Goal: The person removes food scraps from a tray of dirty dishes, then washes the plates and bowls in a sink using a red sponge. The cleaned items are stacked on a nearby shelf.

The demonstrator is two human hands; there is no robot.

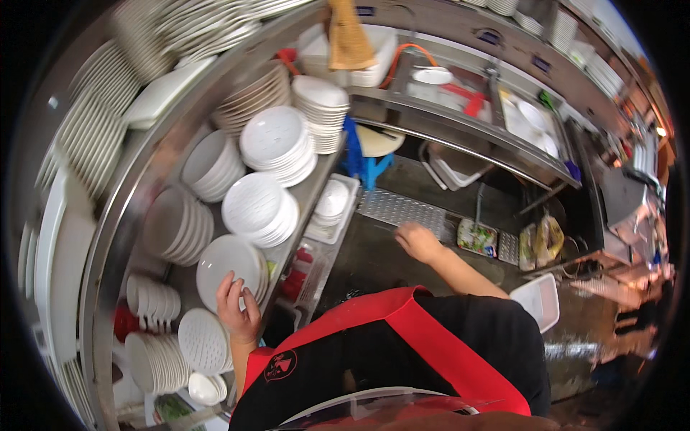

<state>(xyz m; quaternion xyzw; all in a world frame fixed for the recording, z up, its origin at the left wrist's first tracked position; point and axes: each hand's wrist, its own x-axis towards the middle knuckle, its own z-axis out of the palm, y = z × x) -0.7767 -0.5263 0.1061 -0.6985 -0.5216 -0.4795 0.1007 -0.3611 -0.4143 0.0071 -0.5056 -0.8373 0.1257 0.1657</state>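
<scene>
My left hand [237,310] is raised in front of a stack of large white plates [218,264] on the steel shelf, its fingers apart and nothing in them; whether it touches the plates I cannot tell. My right hand [418,241] hangs over the dark floor with its fingers curled, and no object shows in it. Behind the left hand's stack stand white plates with small holes [252,207] and stacked white bowls [207,161]. Below the left hand are a stack of perforated white plates [204,339] and small white bowls [205,389].
A steel sink counter [458,110] runs across the top, with an orange towel [350,37] hanging beside it. Under it are a blue stool [374,161] and a metal floor grate [404,210]. A white tub [539,301] lies at the right. More plates [89,143] fill the upper left shelf.
</scene>
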